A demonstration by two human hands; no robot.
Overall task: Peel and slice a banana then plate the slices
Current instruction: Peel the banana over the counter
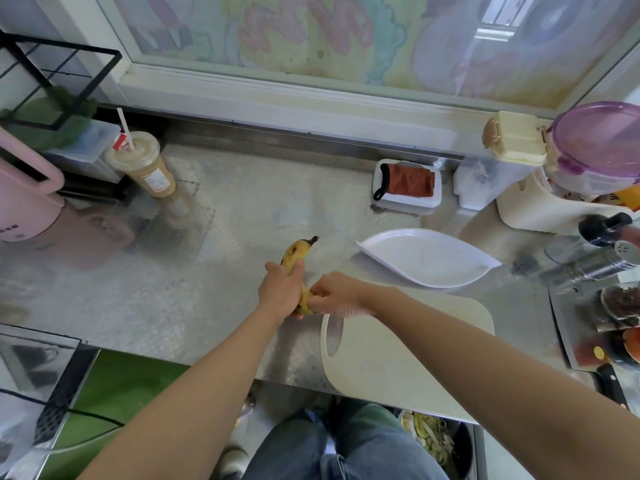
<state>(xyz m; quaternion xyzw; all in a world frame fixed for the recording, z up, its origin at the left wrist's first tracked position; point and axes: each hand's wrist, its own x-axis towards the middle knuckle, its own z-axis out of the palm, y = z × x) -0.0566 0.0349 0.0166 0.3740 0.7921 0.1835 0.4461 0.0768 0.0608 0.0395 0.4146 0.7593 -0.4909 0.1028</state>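
A small yellow banana (297, 251) with brown spots and a dark tip is held over the steel counter, its tip pointing away from me. My left hand (281, 289) grips its middle, fingers curled round it. My right hand (333, 295) pinches the near end of the banana, just right of the left hand. The peel looks whole. A cream cutting board (408, 358) lies under my right forearm. Beyond it sits a white leaf-shaped plate (429, 256), empty. A cleaver (585, 344) with a black handle lies at the right edge.
A lidded iced drink (145, 164) with a straw stands at the back left beside a pink appliance (24, 199). A white box holding a red cloth (408, 183), plastic containers (588, 150) and spice shakers (602, 251) crowd the right. A bin of scraps (440, 441) sits below the counter.
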